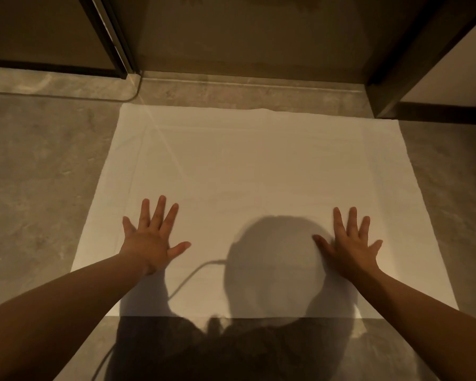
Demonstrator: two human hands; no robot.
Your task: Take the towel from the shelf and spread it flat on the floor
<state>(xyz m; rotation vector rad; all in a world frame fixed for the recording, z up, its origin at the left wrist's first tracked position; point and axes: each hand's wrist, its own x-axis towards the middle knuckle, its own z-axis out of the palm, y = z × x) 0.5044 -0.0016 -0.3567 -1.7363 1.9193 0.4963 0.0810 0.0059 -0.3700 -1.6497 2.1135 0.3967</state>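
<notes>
There is only one view, from the camera on my head. It looks forward and steeply down at the floor (39, 166) in front of me, from close. My two forearms enter from the bottom corners, and a dark door frame (107, 37) lies at the top edge.

Grey, mottled stone-look floor (39, 174), carrying a white rectangular cloth towel (259, 166) spread open and flat directly upon it. The towel's far edge lies just short of a low stone threshold strip (245, 89) that crosses the floor. Bare floor borders the towel on its left, right and near sides. Two faint fold creases run along the towel's left margin and far margin.
</notes>
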